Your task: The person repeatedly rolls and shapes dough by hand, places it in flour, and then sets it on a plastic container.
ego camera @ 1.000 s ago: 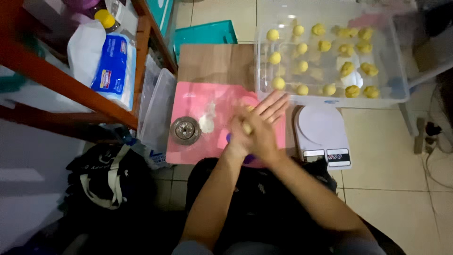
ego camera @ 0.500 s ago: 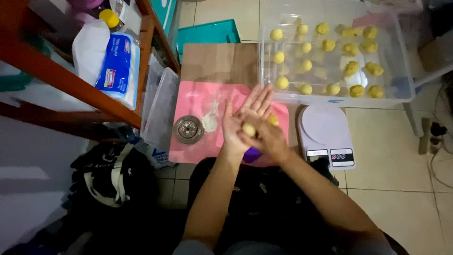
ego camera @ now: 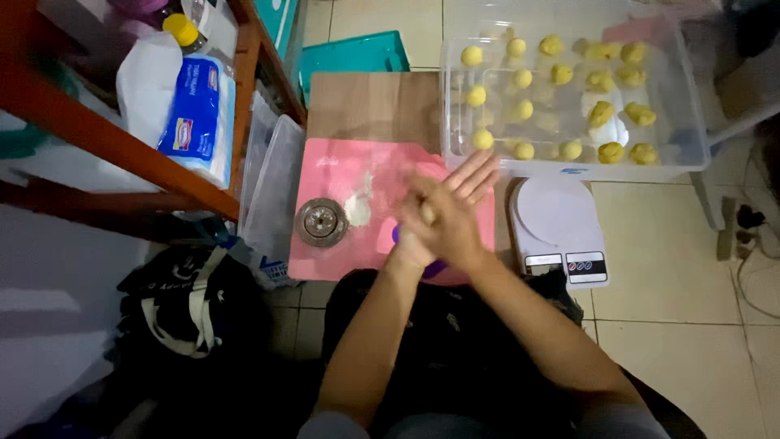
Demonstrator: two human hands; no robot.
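My two hands are pressed palm to palm above the pink mat point(ego camera: 341, 260). My right hand point(ego camera: 445, 232) lies on top. My left hand point(ego camera: 475, 175) is underneath, its fingers pointing up and right past the other. A small piece of yellow dough point(ego camera: 426, 214) shows between the palms; most of it is hidden. On the mat to the left lie a round metal mould point(ego camera: 321, 221) and a small heap of white flour point(ego camera: 357, 210). Something purple point(ego camera: 436, 269) peeks out below my wrists.
A clear plastic box point(ego camera: 569, 171) with several yellow dough balls stands at the back right. A white kitchen scale point(ego camera: 552, 219) sits just right of the mat. A wooden board point(ego camera: 366, 106), a teal lid point(ego camera: 349, 53), a clear bin point(ego camera: 276, 187), a wooden shelf point(ego camera: 106, 138) and a black bag point(ego camera: 187, 301) surround it.
My palms have slid against each other around the dough. The fingers of the lower hand pulled back, then stretched out toward the plastic box again.
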